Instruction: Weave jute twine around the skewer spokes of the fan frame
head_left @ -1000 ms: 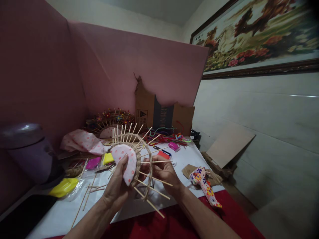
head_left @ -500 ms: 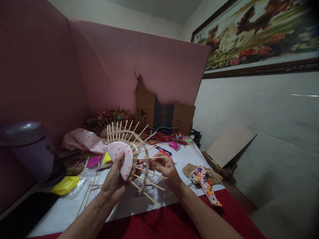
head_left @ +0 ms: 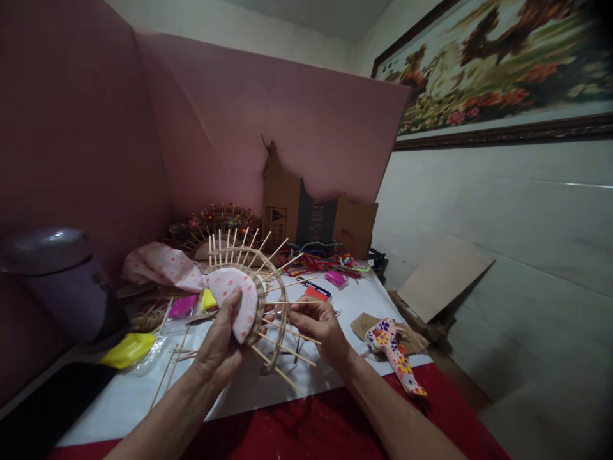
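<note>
I hold a half-round craft piece point(head_left: 242, 300) above the table: a pink dotted fabric core with a woven rim and many thin wooden sticks fanning outward. My left hand point(head_left: 221, 342) grips the fabric core from the near side, fingers wrapped round it. My right hand point(head_left: 313, 322) is on the far side of the fan, fingers pinched on the woven cord between the sticks at the rim point(head_left: 282, 313).
On the white table top point(head_left: 335, 300) lie loose sticks point(head_left: 165, 377), yellow point(head_left: 128, 350) and pink clay packets point(head_left: 182, 306), coloured pipe cleaners point(head_left: 325, 262), a flower-patterned glue gun point(head_left: 395, 354) and dotted cloth point(head_left: 160, 265). A purple bin point(head_left: 57, 281) stands left; cardboard point(head_left: 316, 220) leans behind.
The fan piece and both hands have dropped slightly and shifted a little left. My right hand has slid along the rim between the sticks. My left hand keeps its grip.
</note>
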The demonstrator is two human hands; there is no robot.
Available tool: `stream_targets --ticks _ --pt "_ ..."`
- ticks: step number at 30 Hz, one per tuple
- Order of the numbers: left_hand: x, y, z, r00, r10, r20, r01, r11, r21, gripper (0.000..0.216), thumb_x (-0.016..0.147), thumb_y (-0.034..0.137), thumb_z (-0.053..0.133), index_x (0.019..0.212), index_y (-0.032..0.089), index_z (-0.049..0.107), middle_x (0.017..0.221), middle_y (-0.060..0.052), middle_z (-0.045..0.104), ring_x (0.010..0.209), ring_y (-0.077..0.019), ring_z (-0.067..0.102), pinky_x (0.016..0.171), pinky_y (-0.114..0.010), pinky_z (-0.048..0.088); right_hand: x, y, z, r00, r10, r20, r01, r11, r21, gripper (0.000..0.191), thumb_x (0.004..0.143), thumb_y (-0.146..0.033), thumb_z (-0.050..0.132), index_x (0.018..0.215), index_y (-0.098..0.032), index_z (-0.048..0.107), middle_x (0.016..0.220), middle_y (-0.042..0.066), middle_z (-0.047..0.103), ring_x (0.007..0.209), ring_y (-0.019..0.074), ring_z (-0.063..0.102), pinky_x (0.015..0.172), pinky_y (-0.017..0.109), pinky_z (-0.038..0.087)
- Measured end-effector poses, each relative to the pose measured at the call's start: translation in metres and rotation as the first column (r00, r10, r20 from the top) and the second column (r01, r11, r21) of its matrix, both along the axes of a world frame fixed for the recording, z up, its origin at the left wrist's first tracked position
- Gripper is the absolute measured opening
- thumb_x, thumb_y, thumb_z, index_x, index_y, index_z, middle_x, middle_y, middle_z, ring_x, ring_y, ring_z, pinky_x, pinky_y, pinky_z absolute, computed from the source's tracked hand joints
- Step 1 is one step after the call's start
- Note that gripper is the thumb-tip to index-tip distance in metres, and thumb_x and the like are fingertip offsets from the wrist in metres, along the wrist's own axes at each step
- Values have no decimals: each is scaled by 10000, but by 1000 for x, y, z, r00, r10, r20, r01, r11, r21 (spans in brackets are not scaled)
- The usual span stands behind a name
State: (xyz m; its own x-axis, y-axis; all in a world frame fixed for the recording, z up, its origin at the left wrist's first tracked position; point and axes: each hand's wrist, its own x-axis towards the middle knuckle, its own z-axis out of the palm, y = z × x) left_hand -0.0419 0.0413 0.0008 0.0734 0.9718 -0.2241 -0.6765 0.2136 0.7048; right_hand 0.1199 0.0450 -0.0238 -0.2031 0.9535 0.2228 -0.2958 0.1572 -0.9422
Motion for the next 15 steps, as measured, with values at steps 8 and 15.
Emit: stream_targets --ticks 8,15 --pt "1 -1 -1 1000 -7 20 8 1000 -13 178 788 272 523 788 115 606 548 -68 665 430 -163 617 367 -217 487 0 0 -3 997 -35 71 33 999 28 287 603 -451 689 661 -183 602 616 16 587 528 125 512 480 245 367" --pt "1 0 0 999 -8 40 8 1000 -17 147 788 249 524 827 120 582 576 -60 667 446 -172 622 390 -249 505 -3 0 -2 999 -39 27 38 999 22 262 579 -410 716 646 -178 614 592 -4 560 484 90 447 460 226 340"
